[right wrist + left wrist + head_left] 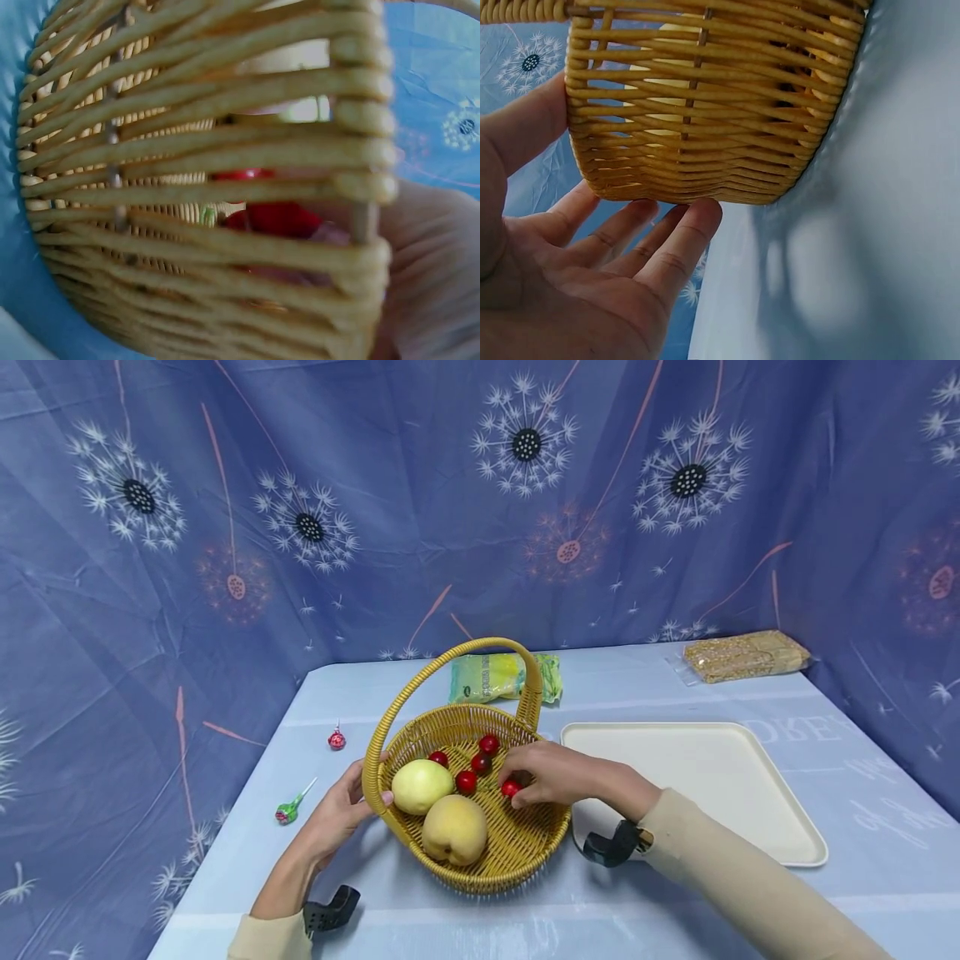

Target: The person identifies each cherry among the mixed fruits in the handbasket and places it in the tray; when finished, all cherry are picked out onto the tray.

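While the cherry [511,788] lay inside the basket [487,882], near its right side, the right hand [558,774] pinched it between thumb and fingers; lifting or placing seemed the step in hand, which I couldn't tell. Next likely called for a light, sure pinch. Opposite, the left hand [339,810] steadied the basket, fingers spread against its outside.

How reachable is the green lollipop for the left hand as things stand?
Probably yes: the green lollipop lies to the left of the left hand, with nothing visible between them. That hand grips the basket, though, so it would likely have to let go first.
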Demonstrator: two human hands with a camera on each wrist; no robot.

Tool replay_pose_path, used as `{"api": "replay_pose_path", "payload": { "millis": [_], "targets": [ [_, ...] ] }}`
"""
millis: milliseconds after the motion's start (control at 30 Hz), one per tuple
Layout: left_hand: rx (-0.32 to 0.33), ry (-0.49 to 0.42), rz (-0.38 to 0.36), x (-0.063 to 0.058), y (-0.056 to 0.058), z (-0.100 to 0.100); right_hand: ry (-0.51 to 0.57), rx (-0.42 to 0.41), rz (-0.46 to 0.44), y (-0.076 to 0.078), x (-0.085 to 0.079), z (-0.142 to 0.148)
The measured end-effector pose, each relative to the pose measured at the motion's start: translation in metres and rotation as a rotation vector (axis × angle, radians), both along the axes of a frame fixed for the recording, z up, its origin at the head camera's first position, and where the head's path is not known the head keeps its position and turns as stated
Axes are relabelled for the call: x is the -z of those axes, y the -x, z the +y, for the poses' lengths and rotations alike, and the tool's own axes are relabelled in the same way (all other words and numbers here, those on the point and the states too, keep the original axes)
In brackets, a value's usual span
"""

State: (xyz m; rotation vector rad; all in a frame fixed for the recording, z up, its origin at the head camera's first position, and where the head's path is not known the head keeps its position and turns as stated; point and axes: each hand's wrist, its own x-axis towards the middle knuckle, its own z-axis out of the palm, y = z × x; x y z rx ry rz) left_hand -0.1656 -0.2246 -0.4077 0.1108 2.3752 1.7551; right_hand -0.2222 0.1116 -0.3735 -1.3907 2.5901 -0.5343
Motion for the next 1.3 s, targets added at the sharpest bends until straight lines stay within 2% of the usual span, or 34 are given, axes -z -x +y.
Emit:
{"api": "replay_pose_path", "payload": {
  "millis": [133,333,567,700,933,1133,1300],
  "targets": [
    [0.006,-0.003,0.007,0.0,0.0,0.0,0.116,0.031,-0.006,-0.003,-0.004,0.009],
    [0.012,-0.001,0.015,-0.001,-0.001,0.0,0.299,0.033,-0.019,-0.009,-0.011,0.024],
    [0.013,-0.018,0.022,0.0,0.0,0.0,0.404,0.124,0.015,-0.017,-0.018,0.045],
    [0.014,-0.024,0.024,0.001,0.0,-0.001,0.461,0.154,0.066,-0.018,-0.016,0.058],
    [0.032,-0.027,0.059,0.003,0.001,-0.002,0.495,0.24,0.133,-0.018,-0.008,0.08],
    [0.022,-0.03,0.046,0.002,0.001,-0.001,0.507,0.316,0.179,-0.017,0.003,0.094],
    [0.026,-0.028,0.048,0.002,0.0,-0.001,0.48,0.399,0.175,-0.014,0.015,0.105]
  ]
}}
